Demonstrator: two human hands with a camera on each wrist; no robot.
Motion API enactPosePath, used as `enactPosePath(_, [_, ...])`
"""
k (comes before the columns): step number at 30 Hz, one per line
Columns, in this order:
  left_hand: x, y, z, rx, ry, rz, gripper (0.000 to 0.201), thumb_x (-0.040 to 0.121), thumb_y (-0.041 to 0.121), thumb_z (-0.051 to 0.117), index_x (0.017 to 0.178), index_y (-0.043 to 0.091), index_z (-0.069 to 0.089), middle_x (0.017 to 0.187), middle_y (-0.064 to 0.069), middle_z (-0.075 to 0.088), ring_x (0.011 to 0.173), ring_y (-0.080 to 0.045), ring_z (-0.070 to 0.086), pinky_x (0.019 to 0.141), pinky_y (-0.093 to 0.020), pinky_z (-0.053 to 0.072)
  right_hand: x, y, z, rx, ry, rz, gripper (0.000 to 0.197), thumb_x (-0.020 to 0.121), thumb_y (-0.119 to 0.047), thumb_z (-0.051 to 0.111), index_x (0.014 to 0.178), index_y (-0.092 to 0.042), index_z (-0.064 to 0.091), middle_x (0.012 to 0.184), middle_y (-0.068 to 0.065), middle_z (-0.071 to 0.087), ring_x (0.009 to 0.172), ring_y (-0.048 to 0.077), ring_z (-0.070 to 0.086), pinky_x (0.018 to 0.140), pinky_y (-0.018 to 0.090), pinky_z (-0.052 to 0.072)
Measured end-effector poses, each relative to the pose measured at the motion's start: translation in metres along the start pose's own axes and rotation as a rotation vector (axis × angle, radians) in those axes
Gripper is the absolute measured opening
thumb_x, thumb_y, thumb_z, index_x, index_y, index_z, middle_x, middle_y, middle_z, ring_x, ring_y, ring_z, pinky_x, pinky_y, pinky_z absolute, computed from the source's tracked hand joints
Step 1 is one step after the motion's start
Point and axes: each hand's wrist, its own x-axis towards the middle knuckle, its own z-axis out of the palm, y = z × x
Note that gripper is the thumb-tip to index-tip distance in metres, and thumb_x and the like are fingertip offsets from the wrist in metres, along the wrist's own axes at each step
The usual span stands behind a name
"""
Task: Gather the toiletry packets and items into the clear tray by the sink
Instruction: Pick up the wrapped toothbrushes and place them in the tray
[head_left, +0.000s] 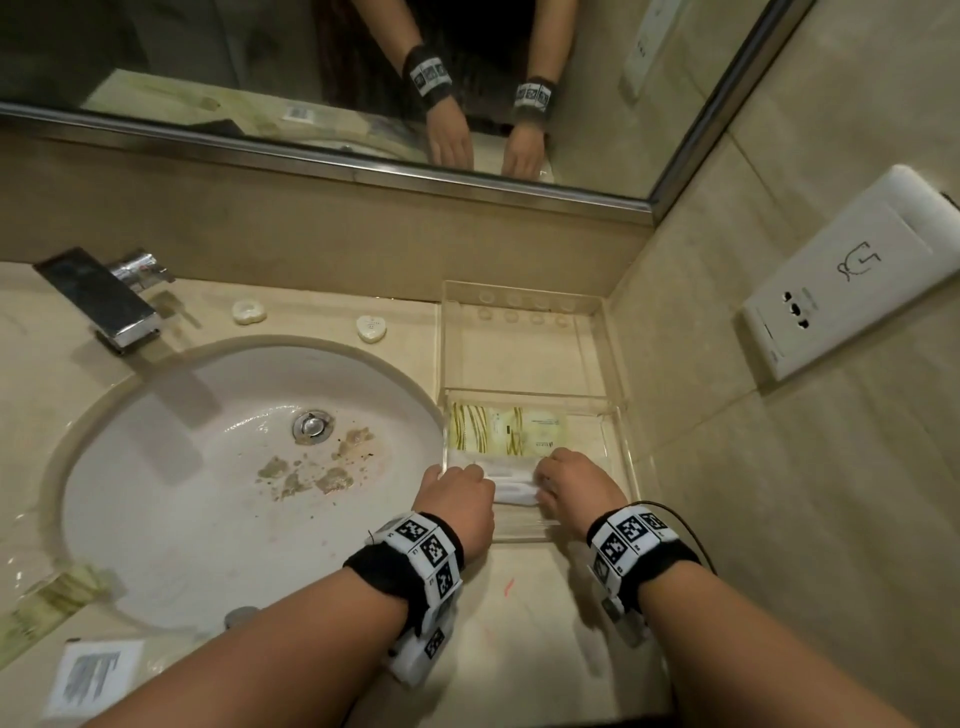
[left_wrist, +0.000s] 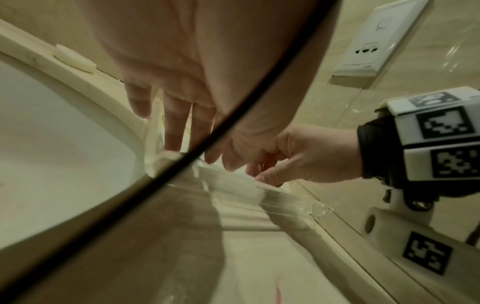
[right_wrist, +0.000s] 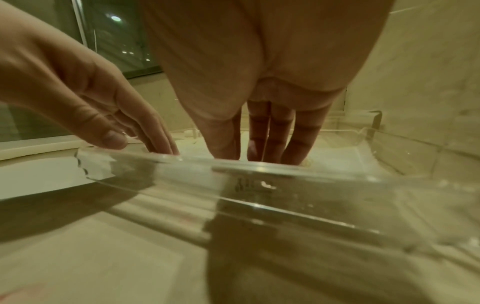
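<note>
Setting: beige stone vanity counter (head_left: 519, 613) in a bathroom corner, mirror (head_left: 260, 62) along the far wall, tiled wall on the right.
Left hand: left hand (head_left: 457, 499) reaches down over the near left wall of the clear tray, fingers (right_wrist: 155, 135) long and fairly straight, tips on the white packet; it seems to steady that end so the packet lies flat.
Right hand: right hand (head_left: 571, 483) sits just to the right, apart from the left, fingers (right_wrist: 272, 131) straight and pointing down into the tray, pressing the other end; neither hand is clamped round anything as far as I can tell.
White packet: white packet (head_left: 511, 486) lies between the two hands in the near compartment, probably being tucked down.
Other packets: green-striped sachet (head_left: 470, 428) and pale yellow sachet (head_left: 540, 428) lie side by side just beyond, flat on the tray floor, already gathered.
Clear tray: clear tray (head_left: 628, 457) stands against the right wall, right of the basin; its far compartment holds no packets that I can see.
Still out: two small heart-shaped soaps, one (head_left: 248, 312) by the tap (head_left: 104, 296), one (head_left: 371, 329) further right, lie on the far counter; a green-patterned packet (head_left: 57, 597) and a white sachet (head_left: 93, 675) lie near left.
Basin: stained sink (head_left: 234, 467) fills the left.
Wall: shaver socket (head_left: 852, 275) on the right.
</note>
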Motion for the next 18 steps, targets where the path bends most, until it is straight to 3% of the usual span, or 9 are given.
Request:
enactPosePath(4, [0.0,-0.003,0.0,0.0,-0.021,0.015,0.028,0.093,0.023,0.041,0.11,0.017,0.062,0.112,-0.004,0.057,0.109,-0.025,0.054,0.109,-0.044,0.025,0.0,-0.003,0.002,-0.02,0.013,-0.001,0.015,0.09,-0.02,0.059,0.103,-0.013,0.06,0.103,0.004,0.054,0.096,0.024,0.053,0.079,0.034,0.049])
enactPosePath(10, [-0.011,-0.015,-0.015,-0.132,0.146,0.006,0.03,0.093,0.028,0.042,0.116,0.019,0.059,0.114,-0.003,0.061,0.109,-0.025,0.055,0.105,-0.038,0.03,-0.007,-0.015,-0.009,0.002,0.155,-0.048,0.026,0.088,-0.026,0.058,0.112,-0.016,0.06,0.11,0.003,0.059,0.102,0.022,0.053,0.085,0.034,0.047])
enactPosePath(18, [-0.056,-0.053,-0.043,-0.267,0.248,-0.083,0.031,0.094,0.031,0.045,0.121,0.021,0.058,0.12,0.0,0.062,0.113,-0.022,0.055,0.099,-0.04,0.036,-0.009,-0.087,-0.022,0.059,0.237,-0.179,0.027,0.089,-0.026,0.059,0.112,-0.014,0.061,0.11,0.003,0.062,0.105,0.023,0.054,0.085,0.033,0.045])
